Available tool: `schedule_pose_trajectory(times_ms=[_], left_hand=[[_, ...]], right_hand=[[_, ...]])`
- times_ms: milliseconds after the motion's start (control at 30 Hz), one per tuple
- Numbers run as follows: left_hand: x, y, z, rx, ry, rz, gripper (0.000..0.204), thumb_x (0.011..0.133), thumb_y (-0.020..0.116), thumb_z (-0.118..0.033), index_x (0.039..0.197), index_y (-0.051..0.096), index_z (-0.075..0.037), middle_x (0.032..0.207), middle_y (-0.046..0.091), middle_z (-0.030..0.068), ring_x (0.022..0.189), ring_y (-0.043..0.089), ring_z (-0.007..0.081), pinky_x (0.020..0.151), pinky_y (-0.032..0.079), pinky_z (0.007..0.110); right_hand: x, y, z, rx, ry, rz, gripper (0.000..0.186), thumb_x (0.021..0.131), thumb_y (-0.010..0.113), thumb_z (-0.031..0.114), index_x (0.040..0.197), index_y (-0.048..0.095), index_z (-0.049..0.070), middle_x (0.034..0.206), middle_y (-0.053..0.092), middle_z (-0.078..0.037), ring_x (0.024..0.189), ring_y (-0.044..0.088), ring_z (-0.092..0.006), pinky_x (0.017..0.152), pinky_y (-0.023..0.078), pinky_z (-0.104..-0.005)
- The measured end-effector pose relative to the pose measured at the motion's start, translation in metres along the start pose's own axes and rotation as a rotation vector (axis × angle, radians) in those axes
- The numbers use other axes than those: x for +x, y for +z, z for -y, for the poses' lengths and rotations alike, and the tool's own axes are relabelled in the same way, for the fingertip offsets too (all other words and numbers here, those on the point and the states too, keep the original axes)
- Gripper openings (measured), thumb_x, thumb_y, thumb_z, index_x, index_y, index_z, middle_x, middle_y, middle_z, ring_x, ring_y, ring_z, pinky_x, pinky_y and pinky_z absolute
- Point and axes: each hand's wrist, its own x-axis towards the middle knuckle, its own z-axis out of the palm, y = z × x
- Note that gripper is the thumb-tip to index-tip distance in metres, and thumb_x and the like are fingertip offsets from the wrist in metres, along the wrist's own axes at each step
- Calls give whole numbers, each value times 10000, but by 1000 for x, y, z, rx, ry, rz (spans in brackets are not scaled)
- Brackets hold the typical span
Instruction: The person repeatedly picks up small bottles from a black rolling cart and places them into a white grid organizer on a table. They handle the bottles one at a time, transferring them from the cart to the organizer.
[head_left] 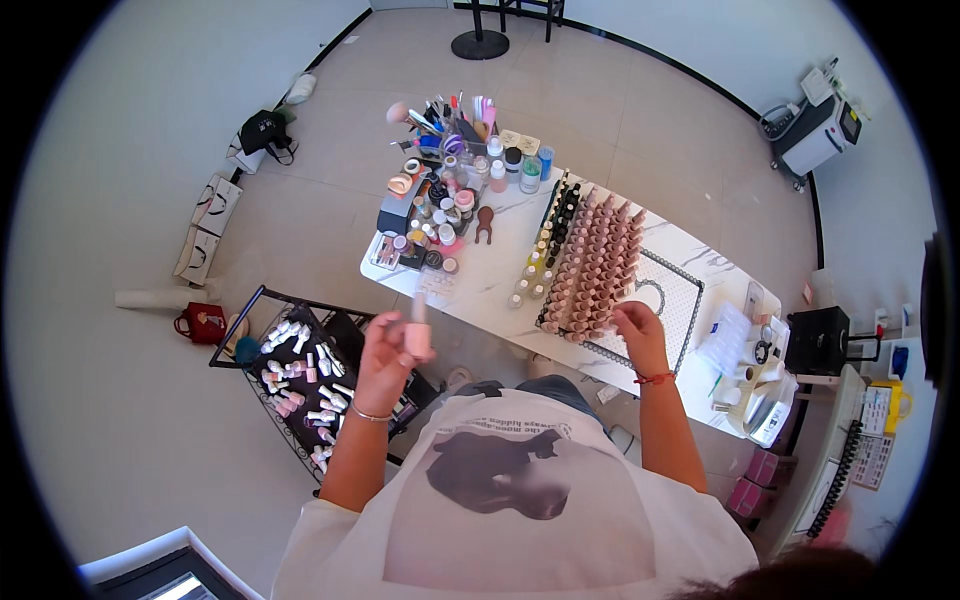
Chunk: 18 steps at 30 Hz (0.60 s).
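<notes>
While the view is a single wide one from the head, it places the small pink bottle with a tall pale cap (418, 342) upright in the left hand (382, 350), raised between the surface and the cart. The fingers and thumb of that hand pinch its body. The right hand (640, 328) is half curled by the near end of the dense rows of pinkish-brown capped bottles (595, 265); its fingertips are too blurred to tell whether they grip one.

The pink bottle looks light and stiff, probably smooth enough to slip and, if it is glass, breakable in a fall. Its rounded body seems the best hold, since pulling on the slim cap could twist it loose.

The white marble-patterned surface (515, 237) also bears a crowded group of jars, brushes and small pots (445, 205) at its left end, and a pale patterned mat with a dark border (680, 320) beside the bottle rows. To the left, the black metal cart (345, 333) carries scattered white-capped bottles (311, 368). Beyond lie the beige tiled floor (610, 110), white paper bags (214, 206) along the wall, and a grey-and-white wheeled machine (815, 140) at far right.
</notes>
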Motion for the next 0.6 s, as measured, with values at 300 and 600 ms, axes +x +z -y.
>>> schedule_pose_trajectory(times_ms=[300, 600], left_hand=[[12, 70, -9, 113, -136, 532, 767, 778, 765, 16, 1421, 365, -110, 1323, 537, 123, 1163, 592, 237, 967, 491, 414], [15, 47, 1, 383, -113, 261, 729, 869, 660, 10, 1510, 329, -93, 1406, 500, 115, 1210, 575, 241, 984, 455, 356]], right_hand=[[-44, 86, 151, 415, -10, 779, 246, 952, 662, 128, 1175, 609, 40, 959, 613, 16, 889, 567, -62, 795, 461, -235], [-52, 19, 132, -212, -266, 115, 165, 834, 692, -24, 994, 654, -4, 852, 672, -47, 739, 617, -99, 684, 508, -243]])
